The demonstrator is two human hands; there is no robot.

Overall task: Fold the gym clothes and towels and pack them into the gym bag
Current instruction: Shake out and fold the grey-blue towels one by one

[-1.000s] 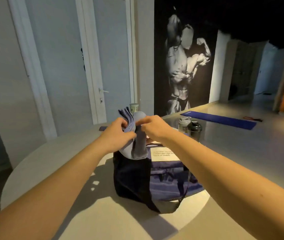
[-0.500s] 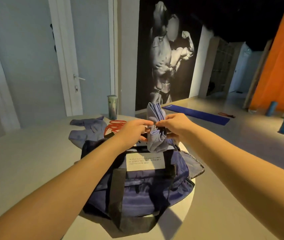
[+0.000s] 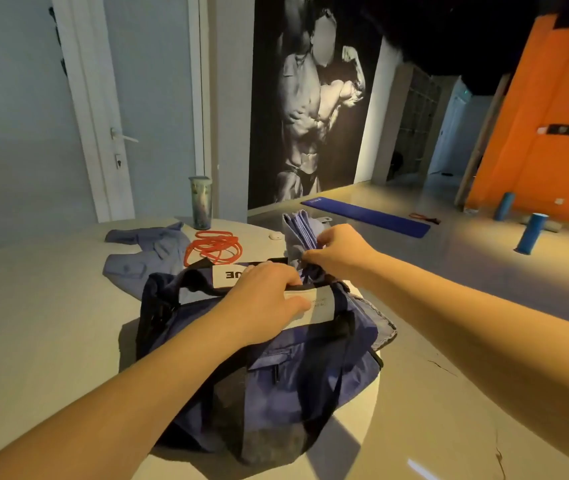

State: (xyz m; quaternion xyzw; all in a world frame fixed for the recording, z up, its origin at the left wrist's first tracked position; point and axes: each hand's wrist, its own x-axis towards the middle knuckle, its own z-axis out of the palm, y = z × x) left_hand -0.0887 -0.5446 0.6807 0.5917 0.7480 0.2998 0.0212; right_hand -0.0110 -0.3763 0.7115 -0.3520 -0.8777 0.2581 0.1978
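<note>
the navy gym bag (image 3: 269, 372) sits in the middle of the frame on the pale desk (image 3: 51, 306), its top gaping open. the left arm reaches in from the lower left, and the left hand (image 3: 264, 299) lies over the bag's near rim. its fingers (image 3: 276, 276) are curled over the edge into the opening, and the thumb presses on the white label panel (image 3: 322, 306), so they are grasping the rim.

the right arm comes in from the right edge with the wrist bent down. the right hand (image 3: 340, 252) is just above the bag's far right end, its fingers (image 3: 321, 239) pinched on a folded lavender cloth (image 3: 296, 230). the cloth stands upright, its layered edges on top and its lower end dipping into the opening.

up and left of the bag, a crumpled grey-blue shirt (image 3: 148, 252) lies on the desk. a coiled orange-red band (image 3: 215, 247) is just right of it, and a tall tumbler (image 3: 200, 202) stands behind both. on the floor in the upper right lie a blue mat (image 3: 369, 216) and upright blue foam rollers (image 3: 532, 233).
</note>
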